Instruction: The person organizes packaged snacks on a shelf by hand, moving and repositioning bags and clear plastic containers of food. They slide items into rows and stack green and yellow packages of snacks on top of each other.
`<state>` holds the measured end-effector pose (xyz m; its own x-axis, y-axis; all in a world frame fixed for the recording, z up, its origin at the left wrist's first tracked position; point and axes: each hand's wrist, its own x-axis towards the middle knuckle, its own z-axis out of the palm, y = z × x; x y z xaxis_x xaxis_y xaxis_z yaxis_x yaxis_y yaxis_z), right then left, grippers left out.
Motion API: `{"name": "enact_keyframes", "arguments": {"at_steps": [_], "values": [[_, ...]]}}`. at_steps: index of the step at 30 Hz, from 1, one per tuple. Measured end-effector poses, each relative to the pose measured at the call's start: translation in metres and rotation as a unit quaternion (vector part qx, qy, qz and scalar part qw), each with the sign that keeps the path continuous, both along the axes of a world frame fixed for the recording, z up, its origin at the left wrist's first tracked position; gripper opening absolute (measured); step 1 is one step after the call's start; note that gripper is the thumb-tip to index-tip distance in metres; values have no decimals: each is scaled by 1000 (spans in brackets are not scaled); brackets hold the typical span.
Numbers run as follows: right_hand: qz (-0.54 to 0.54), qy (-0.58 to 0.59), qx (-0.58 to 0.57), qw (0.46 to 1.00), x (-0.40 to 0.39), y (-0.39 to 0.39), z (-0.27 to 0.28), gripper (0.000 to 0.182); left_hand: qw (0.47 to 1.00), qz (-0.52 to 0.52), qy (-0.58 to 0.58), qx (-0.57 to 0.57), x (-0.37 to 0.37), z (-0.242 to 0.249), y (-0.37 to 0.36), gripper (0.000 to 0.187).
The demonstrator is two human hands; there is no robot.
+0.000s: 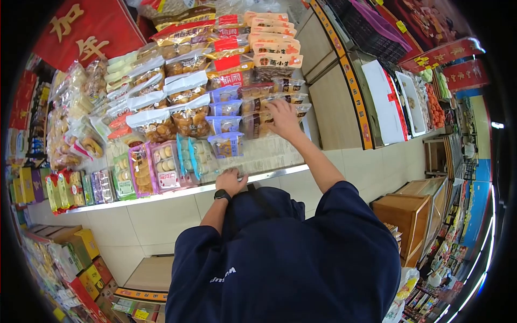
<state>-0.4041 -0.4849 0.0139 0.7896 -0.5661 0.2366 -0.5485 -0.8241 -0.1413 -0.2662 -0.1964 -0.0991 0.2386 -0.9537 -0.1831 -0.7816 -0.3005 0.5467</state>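
My right hand [284, 118] reaches over the front of a row of clear-and-brown snack packets [258, 125], its fingers curled over the top of the front packet and its thumb on the near side. What is inside that packet is hard to make out. My left hand [232, 182], with a dark watch on the wrist, rests fingers spread on the front edge of the display shelf [280, 171], holding nothing. Beside the brown packets stands a column of purple-topped packets [225, 144]. Blue-edged trays of round pastries [200, 156] are nearest my left hand.
Bags of brown snacks [192, 119] and cream-coloured pouches [276, 62] fill the shelf behind. Packaged biscuits [141, 171] line its front left. A red sign [89, 32] stands at the back left. On the right are a white box [383, 97] and a wooden cabinet [401, 215].
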Motion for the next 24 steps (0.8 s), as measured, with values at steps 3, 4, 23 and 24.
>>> {"name": "enact_keyframes", "arguments": {"at_steps": [3,4,23,24], "values": [[-51,28,-26,998,-25,-18,11,77,1000,3,-2,2,2,1,-2,48],[-72,43,-29,996,-37,-28,3,77,1000,2,-2,1,0,1,-1,48],[-40,208,142,967,-74,25,18,28,1000,2,-3,-12,-2,0,-2,46],[-36,203,137,969,-65,29,16,29,1000,4,-2,-16,-2,-1,-2,46]]}}
